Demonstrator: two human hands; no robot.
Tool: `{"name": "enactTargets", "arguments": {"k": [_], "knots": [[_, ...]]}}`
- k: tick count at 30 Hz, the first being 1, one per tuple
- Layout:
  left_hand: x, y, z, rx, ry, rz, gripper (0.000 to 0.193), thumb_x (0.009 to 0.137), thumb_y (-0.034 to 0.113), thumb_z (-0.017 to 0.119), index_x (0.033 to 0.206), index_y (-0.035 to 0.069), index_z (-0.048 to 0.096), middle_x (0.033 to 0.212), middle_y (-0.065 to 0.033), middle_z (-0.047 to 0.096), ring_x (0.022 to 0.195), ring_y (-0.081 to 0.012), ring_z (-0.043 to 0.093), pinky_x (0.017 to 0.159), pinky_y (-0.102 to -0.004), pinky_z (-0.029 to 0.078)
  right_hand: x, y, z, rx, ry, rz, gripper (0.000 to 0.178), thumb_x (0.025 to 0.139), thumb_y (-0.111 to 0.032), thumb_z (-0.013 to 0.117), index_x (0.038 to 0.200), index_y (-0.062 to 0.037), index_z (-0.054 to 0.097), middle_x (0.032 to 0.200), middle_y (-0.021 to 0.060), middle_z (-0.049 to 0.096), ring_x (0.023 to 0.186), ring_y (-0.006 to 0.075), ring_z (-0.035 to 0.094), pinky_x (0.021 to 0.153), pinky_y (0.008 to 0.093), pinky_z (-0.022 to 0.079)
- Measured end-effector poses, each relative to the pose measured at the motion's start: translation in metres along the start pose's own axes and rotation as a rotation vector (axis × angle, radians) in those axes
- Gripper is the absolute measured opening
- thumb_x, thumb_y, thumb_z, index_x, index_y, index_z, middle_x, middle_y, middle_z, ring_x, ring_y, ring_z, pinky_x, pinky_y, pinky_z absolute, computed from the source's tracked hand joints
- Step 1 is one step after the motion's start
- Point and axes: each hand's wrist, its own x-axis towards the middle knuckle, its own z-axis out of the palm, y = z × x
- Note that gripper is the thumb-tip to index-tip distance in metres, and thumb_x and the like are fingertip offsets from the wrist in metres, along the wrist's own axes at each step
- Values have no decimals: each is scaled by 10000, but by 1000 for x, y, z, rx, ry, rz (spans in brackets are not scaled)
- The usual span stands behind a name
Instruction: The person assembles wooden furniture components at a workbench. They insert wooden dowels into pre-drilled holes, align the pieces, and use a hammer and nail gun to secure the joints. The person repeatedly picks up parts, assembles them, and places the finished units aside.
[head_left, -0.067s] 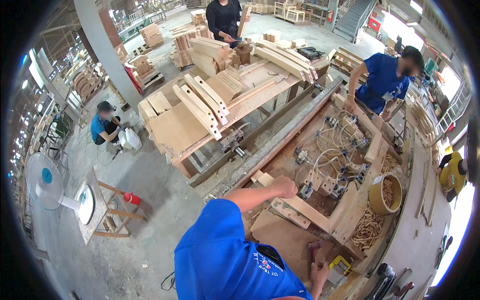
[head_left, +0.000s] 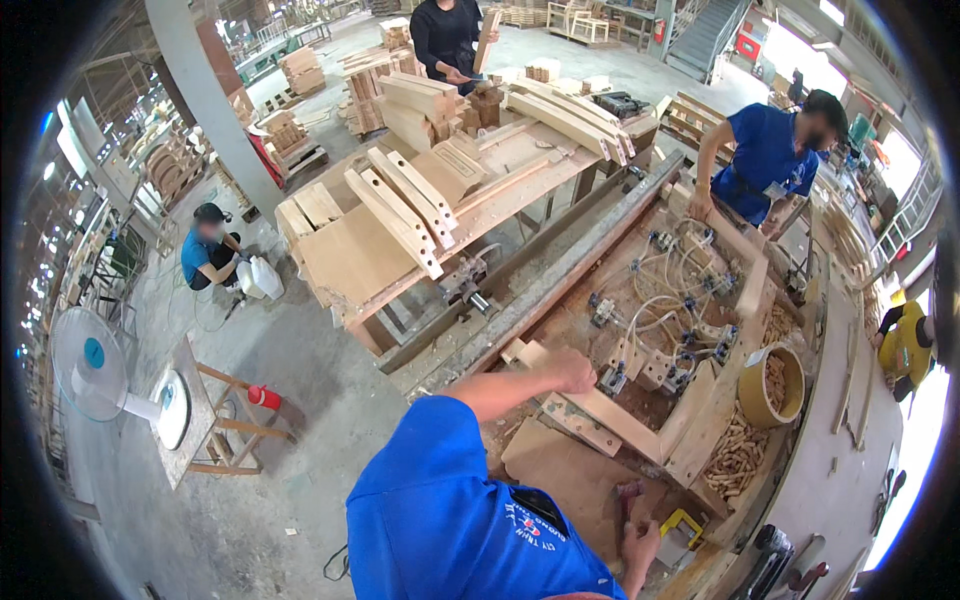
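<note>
My left hand (head_left: 571,371) is closed at the far edge of a pale wooden rail (head_left: 622,424), its fingers curled and a little blurred. The rail lies slantwise in the assembly bench, its right end meeting another wooden piece (head_left: 690,420). A shorter wooden strip (head_left: 580,425) with holes lies beside it on my side. My right hand (head_left: 640,545) is low in the view, closed around the near end of a slim dark-reddish tool (head_left: 628,497) whose kind I cannot make out. Brown cardboard (head_left: 550,465) lies beneath that tool. A yellow-framed object (head_left: 682,528) stands just right of this hand.
Clamps with clear hoses (head_left: 665,340) fill the bench's middle. Loose wooden dowels (head_left: 735,455) and a round tub of dowels (head_left: 770,388) are at right. A co-worker (head_left: 765,160) handles a bent wooden frame piece (head_left: 750,285). A table (head_left: 350,265) carries drilled wooden parts.
My left hand is slightly more blurred at the rail. The frame piece by the co-worker has shifted a little to the right. My right hand stays in place.
</note>
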Motion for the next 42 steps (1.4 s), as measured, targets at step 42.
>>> {"name": "enactTargets", "arguments": {"k": [42], "knots": [[-58,-9,-44,-903,122,-637,287,1054,302,650,1173,55,732,944,-12,737,892,-129,675,800,-290,530,434,101,-312,-202,780,706,522,922,-476,664,1213,-45,711,1199,230,742,1096,384,738,910,478,605]]}}
